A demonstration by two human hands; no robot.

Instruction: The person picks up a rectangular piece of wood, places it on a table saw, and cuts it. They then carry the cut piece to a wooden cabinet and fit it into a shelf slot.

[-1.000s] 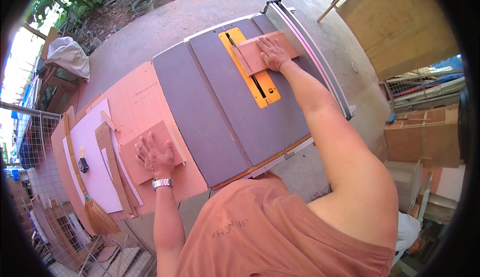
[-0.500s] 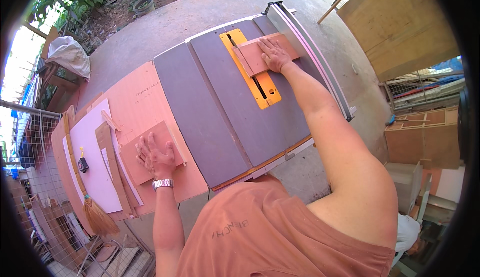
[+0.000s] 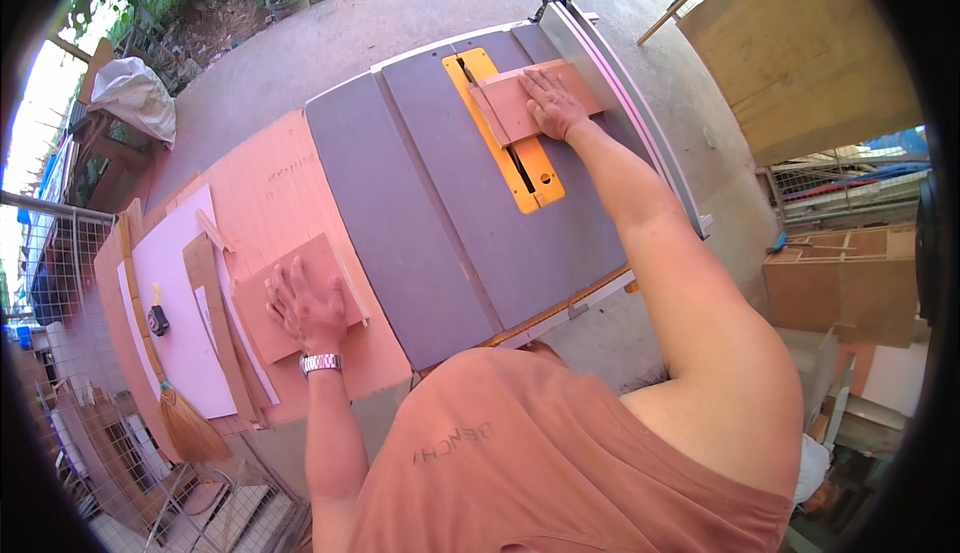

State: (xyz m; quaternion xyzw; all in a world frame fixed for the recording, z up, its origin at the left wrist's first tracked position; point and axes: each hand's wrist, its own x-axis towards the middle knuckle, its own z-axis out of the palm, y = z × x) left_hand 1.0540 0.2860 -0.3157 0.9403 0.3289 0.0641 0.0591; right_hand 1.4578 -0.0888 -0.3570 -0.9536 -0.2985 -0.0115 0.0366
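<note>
My right hand (image 3: 553,108) lies flat, fingers stretched, on a reddish wooden board (image 3: 503,118). This board rests across the yellow insert plate (image 3: 542,191) of a table saw (image 3: 430,223), its right end close to the long metal fence (image 3: 618,65). The insert's dark slot runs under the board; I cannot make out the blade. With fingers spread, my left hand (image 3: 312,313) rests on a second reddish board (image 3: 262,305) on the pinkish wooden side table (image 3: 285,148). A thin strip of wood shows along that board's right edge.
On the side table's left lie a white sheet (image 3: 175,243), brown wood strips (image 3: 205,278), a small tape measure (image 3: 158,321) and a straw broom (image 3: 188,423). Wire mesh (image 3: 60,283) stands at the left; a large wooden panel (image 3: 810,63) and a wooden cabinet (image 3: 845,288) at the right.
The whole view has shifted slightly. Both hands keep their places on the two boards, and neither board has visibly moved on its table.
</note>
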